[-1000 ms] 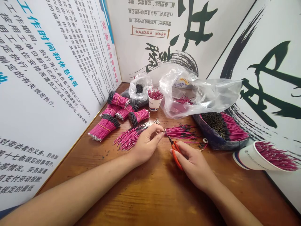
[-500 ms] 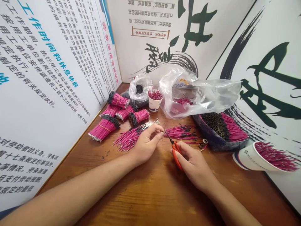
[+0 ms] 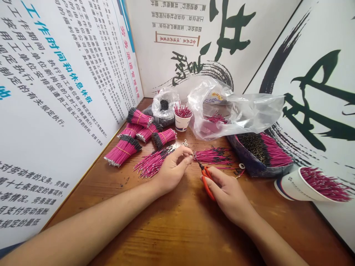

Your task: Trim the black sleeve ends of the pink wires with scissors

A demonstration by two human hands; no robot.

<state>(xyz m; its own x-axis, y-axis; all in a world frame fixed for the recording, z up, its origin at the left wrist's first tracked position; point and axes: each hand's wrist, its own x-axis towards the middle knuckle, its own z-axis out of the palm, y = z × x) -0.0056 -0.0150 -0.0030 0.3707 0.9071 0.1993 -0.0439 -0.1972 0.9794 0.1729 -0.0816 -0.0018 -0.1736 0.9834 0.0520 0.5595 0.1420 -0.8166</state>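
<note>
My right hand (image 3: 226, 188) is closed round the orange handles of a small pair of pliers or cutters (image 3: 206, 177). The dark tip of this tool reaches up to the fingertips of my left hand (image 3: 176, 168), which are pinched together on something too small to make out. Behind my left hand a loose pile of pink wires (image 3: 151, 162) lies on the wooden table (image 3: 172, 229). Another pile of pink wires with black ends (image 3: 215, 155) lies behind the tool.
Banded pink wire bundles (image 3: 122, 149) are at the left. A paper cup (image 3: 182, 122) of wires stands behind, beside a clear plastic bag (image 3: 241, 111). At the right are a dark wire-filled container (image 3: 257, 170) and a tilted cup (image 3: 291, 186). Printed panels enclose the table.
The tool in my right hand has shifted very slightly to the left, its tip closer to my left fingertips. My left hand has hardly moved.
</note>
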